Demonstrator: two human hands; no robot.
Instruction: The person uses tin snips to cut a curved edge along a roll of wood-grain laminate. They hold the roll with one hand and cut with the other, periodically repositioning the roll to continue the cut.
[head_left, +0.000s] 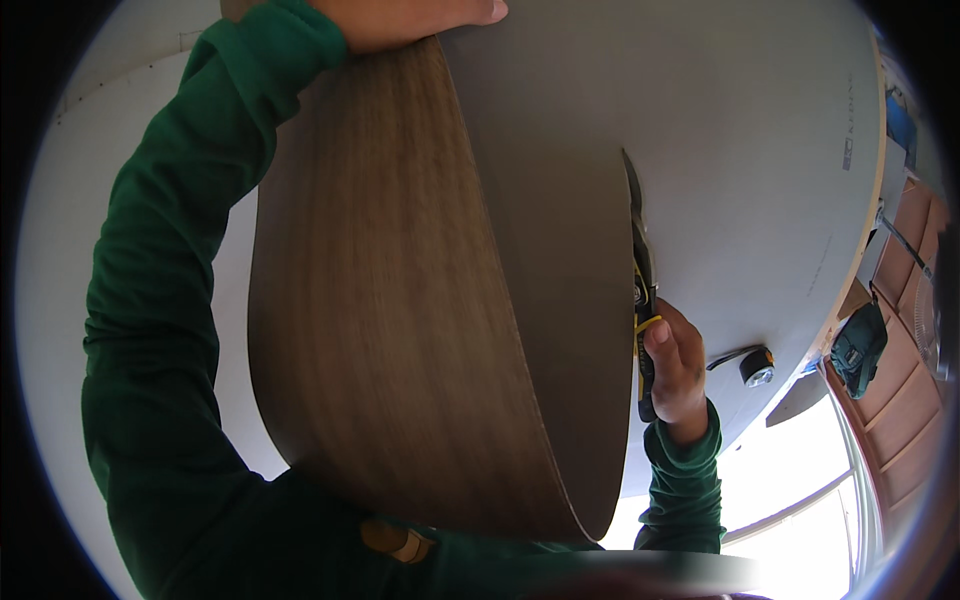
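Note:
A large flexible sheet, like laminate, curls up in front of me, with a brown wood-grain face (390, 280) and a plain grey back. At the top of the view my left hand (405, 18) grips the curled part near its edge; most of its fingers are cut off or hidden. My right hand (678, 365) is closed around the black and yellow handles of metal snips (641, 260). Their long dark blades point away from me, along the sheet's edge over a grey surface (740, 120). Whether the blades are apart cannot be made out.
A small round black and orange device (757, 367) with a dark strap lies right of my right hand. Beyond the grey surface's wooden edge (868, 230) are a dark green bag (858, 350), a fan (930, 320) and a reddish floor (905, 410).

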